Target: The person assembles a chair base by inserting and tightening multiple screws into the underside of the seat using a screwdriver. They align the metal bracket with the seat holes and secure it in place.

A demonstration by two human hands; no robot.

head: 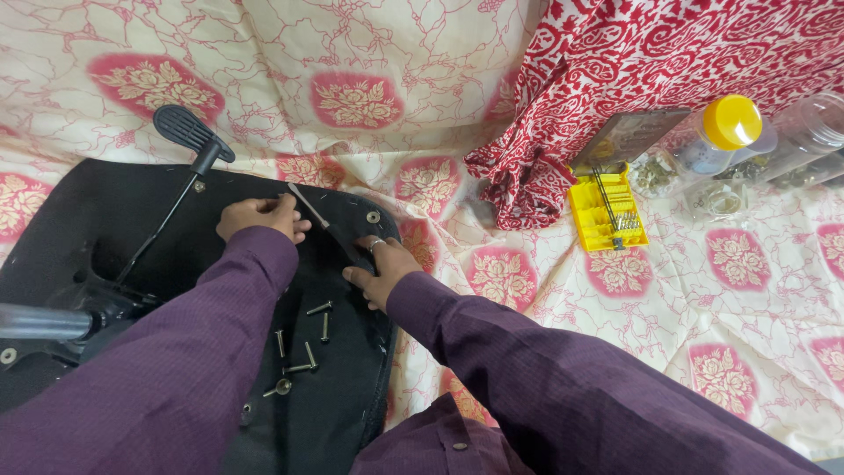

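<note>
Two hands work on the black seat base (105,220). Left hand (261,216) fingers pinch the upper end of a thin metal tool (318,218); right hand (380,271) lies flat, fingers extended, over its lower end. Loose bolts (303,339) lie nearby.

Surface is covered w/ a cream sheet (440,70) printed w/ pink rose patches and thin red lines. On it, at left, lies a black chair seat base (79,229), upside down, w/ its lever (189,132) pointing up. At upper right lies a bunched red-and-white patterned cloth (633,62). Just beside the cloth is an open yellow bit case (607,211). Near it, to the right, lie a clear bottle w/ yellow cap (725,132) and a clear jar (813,132) on its side.
</note>
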